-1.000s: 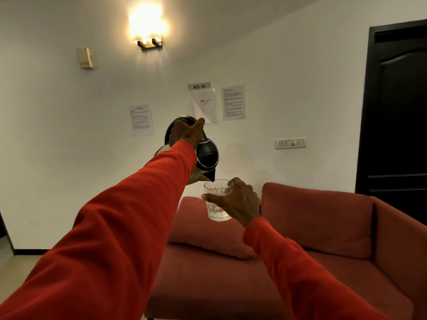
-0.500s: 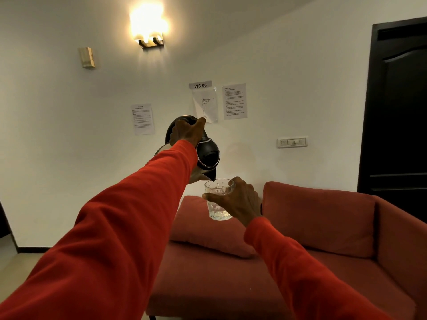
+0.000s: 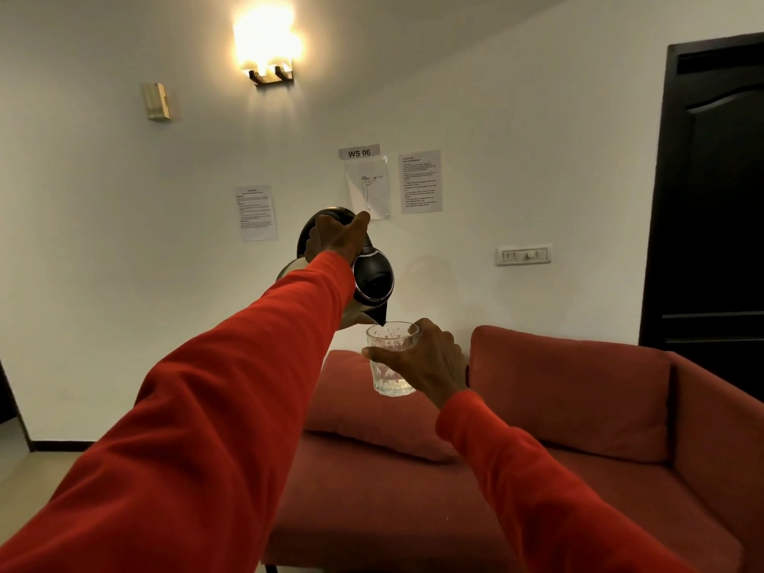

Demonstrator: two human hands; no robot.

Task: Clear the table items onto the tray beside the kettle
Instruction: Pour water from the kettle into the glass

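In the head view, little had changed over the last second: the left hand (image 3: 337, 237) stayed wrapped around the handle of the black and steel electric kettle (image 3: 372, 279), tipped spout-down, and the right hand (image 3: 426, 359) stayed closed around the clear patterned drinking glass (image 3: 390, 357), with the spout just over its rim and a little water in the bottom. Only the camera had drifted slightly. That suggested pouring was in hand, so clearing had probably not begun; no table or tray appeared, and both task things were held in the air. Below them stood a red fabric sofa (image 3: 578, 407) with a red cushion (image 3: 364, 407). Behind was a white wall (image 3: 124, 241) with printed paper notices (image 3: 419, 181), a lit wall lamp (image 3: 266, 47), a switch plate (image 3: 523, 255) and a dark door (image 3: 711, 200) at right.
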